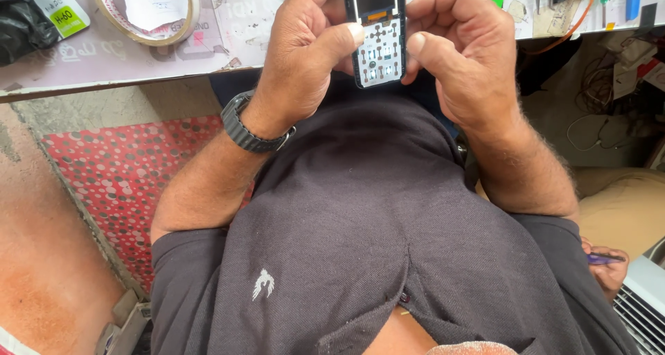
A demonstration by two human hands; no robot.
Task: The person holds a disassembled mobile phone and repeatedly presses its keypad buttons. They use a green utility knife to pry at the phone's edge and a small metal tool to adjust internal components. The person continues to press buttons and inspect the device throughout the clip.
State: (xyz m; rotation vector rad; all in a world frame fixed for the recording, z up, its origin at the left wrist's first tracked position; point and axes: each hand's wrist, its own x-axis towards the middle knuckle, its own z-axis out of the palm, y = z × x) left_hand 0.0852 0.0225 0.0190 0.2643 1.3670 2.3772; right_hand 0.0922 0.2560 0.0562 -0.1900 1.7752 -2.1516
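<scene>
A small phone [377, 40] with its front cover off shows a dark screen and a bare white keypad board. Both hands hold it just above the near edge of the workbench [104, 60]. My left hand [305, 50] grips its left side, thumb lying on the keypad board, a black watch [244, 126] on the wrist. My right hand [457, 50] grips the right side, thumb tip against the board's right edge. The fingers behind the phone are hidden.
A roll of tape [149, 12] lies on the bench at the left, next to a black bag [24, 19]. Tools and an orange wire [568, 22] lie at the bench's right end. A red dotted mat [118, 182] covers the floor. Another person's hand [606, 265] shows at the lower right.
</scene>
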